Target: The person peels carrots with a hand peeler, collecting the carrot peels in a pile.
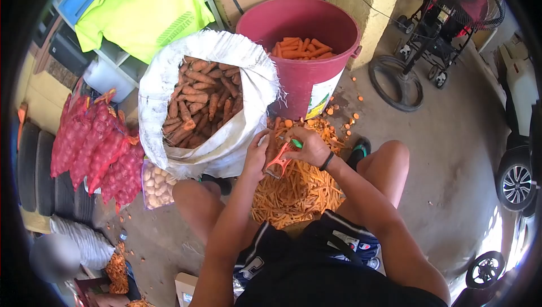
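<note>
My left hand is wrapped round a carrot, its fingers covering part of it. In my right hand is an orange Y-shaped peeler, its head lying close beside the carrot. A bit of green shows between the right fingers. Both hands are over a heap of carrot peelings on the floor between my legs. Beyond my left hand stands a white woven sack, rolled open and full of unpeeled carrots. A dark red tub behind the heap contains bright peeled carrots.
Red net bags of onions and a bag of potatoes stand at left, near stacked tyres. Carrot ends lie scattered beside the tub. A fan stands at right. Another person is at lower left.
</note>
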The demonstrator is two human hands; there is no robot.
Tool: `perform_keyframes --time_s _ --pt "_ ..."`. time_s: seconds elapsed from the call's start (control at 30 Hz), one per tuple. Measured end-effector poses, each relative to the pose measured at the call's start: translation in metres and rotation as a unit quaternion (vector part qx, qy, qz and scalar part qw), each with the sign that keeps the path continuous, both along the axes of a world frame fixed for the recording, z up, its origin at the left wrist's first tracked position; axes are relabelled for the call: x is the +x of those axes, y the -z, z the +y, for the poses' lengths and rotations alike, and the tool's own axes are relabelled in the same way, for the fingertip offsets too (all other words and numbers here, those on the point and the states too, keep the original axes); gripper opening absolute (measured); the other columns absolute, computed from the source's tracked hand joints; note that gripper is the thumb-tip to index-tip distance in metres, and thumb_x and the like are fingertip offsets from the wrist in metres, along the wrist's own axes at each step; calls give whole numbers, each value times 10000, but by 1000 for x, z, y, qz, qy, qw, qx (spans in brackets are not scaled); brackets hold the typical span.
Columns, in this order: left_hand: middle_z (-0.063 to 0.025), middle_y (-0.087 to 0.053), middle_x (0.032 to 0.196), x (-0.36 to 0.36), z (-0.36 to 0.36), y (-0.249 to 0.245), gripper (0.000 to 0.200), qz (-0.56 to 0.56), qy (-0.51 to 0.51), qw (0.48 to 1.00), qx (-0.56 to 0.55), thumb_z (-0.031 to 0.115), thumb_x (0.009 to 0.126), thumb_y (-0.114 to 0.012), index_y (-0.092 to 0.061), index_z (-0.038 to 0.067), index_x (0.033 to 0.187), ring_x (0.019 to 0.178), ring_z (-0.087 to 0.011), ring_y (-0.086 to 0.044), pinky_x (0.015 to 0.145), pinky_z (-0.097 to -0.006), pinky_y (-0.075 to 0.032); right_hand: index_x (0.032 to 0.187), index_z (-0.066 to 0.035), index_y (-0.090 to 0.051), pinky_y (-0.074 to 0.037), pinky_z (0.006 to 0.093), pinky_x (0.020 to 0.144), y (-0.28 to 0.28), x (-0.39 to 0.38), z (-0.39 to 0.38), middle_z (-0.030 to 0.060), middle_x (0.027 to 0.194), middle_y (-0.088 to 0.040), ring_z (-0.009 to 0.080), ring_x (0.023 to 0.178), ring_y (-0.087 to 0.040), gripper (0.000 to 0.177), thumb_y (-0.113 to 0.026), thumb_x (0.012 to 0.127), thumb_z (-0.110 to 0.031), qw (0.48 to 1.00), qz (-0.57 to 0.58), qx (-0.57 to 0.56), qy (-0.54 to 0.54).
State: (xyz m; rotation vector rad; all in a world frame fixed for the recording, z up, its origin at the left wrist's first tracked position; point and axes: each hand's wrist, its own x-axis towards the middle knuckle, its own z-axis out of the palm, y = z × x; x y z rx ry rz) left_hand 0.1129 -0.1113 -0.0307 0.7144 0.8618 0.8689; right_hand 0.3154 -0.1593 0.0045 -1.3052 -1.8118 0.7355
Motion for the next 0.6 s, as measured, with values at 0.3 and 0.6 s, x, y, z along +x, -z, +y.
perform_keyframes --time_s 0.3,0.6 --pt "-60 -668 1103 -13 -11 -34 351 81 129 988 1 235 1050 -540 -569 39 1340 915 -132 -669 775 -290 -569 1033 -65 -657 -575 373 737 -2 50 26 120 931 -701 274 826 -705 415 -888 709 -183 976 -28 45 211" --pt "-61 -664 1097 -9 -14 -18 372 71 83 994 6 241 1055 -519 -563 32 1359 897 -131 -665 739 -257 -564 1032 -70 -675 -566 381 704 -4 33 16 126 919 -694 275 793 -694 403 -886 705 -175 984 -36 94 144"
